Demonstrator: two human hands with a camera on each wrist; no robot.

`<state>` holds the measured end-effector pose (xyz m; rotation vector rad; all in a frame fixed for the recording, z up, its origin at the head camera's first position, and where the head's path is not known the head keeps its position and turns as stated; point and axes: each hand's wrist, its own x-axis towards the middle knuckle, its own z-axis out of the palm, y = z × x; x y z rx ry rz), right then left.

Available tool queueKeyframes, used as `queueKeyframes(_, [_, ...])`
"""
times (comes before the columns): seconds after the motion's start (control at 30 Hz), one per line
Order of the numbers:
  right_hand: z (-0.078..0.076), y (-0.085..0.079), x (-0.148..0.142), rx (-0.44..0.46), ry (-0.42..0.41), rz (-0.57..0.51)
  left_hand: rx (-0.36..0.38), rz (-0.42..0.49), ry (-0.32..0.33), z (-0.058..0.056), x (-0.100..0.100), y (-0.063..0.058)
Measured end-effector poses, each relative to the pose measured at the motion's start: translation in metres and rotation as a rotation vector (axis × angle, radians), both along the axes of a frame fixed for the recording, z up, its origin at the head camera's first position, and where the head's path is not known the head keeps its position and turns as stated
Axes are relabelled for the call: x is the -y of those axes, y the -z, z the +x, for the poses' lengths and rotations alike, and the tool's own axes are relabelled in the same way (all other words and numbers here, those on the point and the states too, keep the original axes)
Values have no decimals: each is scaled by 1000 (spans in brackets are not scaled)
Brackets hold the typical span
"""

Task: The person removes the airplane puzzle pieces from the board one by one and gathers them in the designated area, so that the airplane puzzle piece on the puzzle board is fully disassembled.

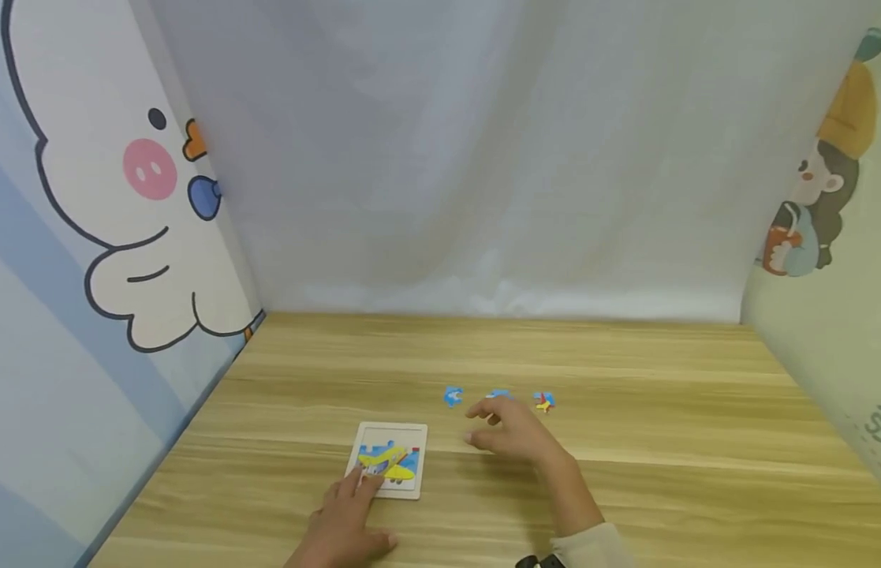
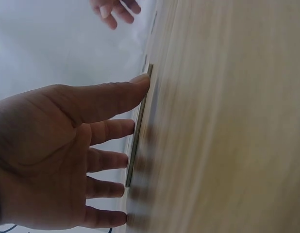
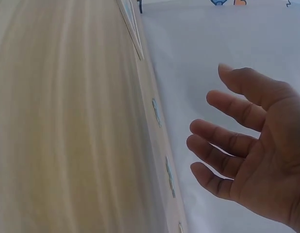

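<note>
A square jigsaw puzzle board (image 1: 423, 461) with a pale frame lies on the table, partly filled with a yellow airplane picture on blue. My left hand (image 1: 344, 513) rests its straight fingertips on the board's lower left part; in the left wrist view the thin board edge (image 2: 139, 126) runs along the fingers and thumb. Over the table to the right hovers my right hand (image 1: 514, 432), fingers loosely bent, holding nothing. Just beyond it lie a blue puzzle piece (image 1: 453, 396), another blue piece (image 1: 498, 393) partly hidden by the fingers, and a blue, red and yellow piece (image 1: 544, 401).
The wooden table (image 1: 667, 442) reaches back to a hanging white sheet (image 1: 483, 173). On the left stands a wall with a white cartoon bird (image 1: 92, 181); the right wall carries a cartoon figure (image 1: 812, 205). A dark watch (image 1: 539, 562) sits by the right sleeve.
</note>
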<state>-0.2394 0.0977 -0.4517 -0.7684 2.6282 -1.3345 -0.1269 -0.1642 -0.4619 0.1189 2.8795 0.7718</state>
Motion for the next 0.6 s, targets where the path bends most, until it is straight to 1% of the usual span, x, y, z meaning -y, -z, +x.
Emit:
queueKeyframes(0.13, [-1,3,12,-15,-59,-14,27,-33,-8,-3,-2,0])
queueKeyframes(0.27, [-2,7,22,-32,-109,-13,35,-53,4,-3,-3,2])
queueKeyframes(0.37, [-1,9,27,-36,-128,-5,45,-50,15,-3,-4,1])
queueKeyframes(0.47, [-1,9,32,-52,-144,4,54,-46,11,-3,-6,-1])
queueKeyframes(0.6, [0,9,41,-76,-160,17,66,-52,14,-6,-5,1])
